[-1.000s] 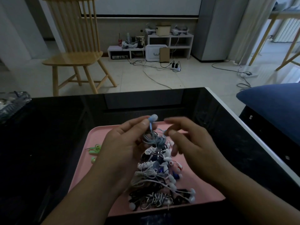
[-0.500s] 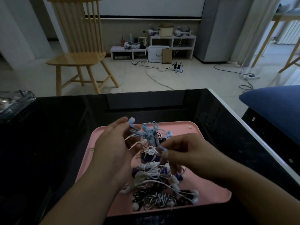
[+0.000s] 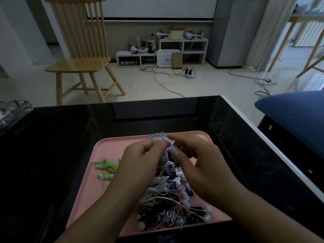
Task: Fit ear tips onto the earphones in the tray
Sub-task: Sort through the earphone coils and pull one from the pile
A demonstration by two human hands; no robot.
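A black table (image 3: pixel 52 155) with a pale right edge fills the lower half of the view, and a pink tray (image 3: pixel 108 148) lies on it near the front edge, rectangular with rounded corners and a low rim. Beyond the table stands a wooden chair (image 3: pixel 78 55) with a slatted back, and further back a low white shelf (image 3: pixel 184 48) against the wall with small devices and cables on it. A blue cushion (image 3: pixel 294 116) sits to the right of the table, and a clear plastic bag (image 3: pixel 12 111) lies on the table's far left edge.

Both hands are raised over the middle of the tray, fingertips close together. The left hand (image 3: pixel 140 162) has its fingers curled in, pinching the thin cord of a light blue earphone (image 3: pixel 160 136) whose loops stand up just behind the fingers. The right hand (image 3: pixel 198 160) pinches a small pale blue piece at its thumb and forefinger, right against the left hand's fingertips; whether that is an ear tip or the earbud itself cannot be told.

Under the hands, in the right half of the tray, lies a heap of bundled earphones (image 3: pixel 166 193): white cords wound into coils, dark blue and black ones, and a black-and-white striped bundle nearest the front rim, with white rounded buds poking out. A green earphone (image 3: pixel 105 166) lies apart in the left half of the tray.

No writing can be read anywhere.
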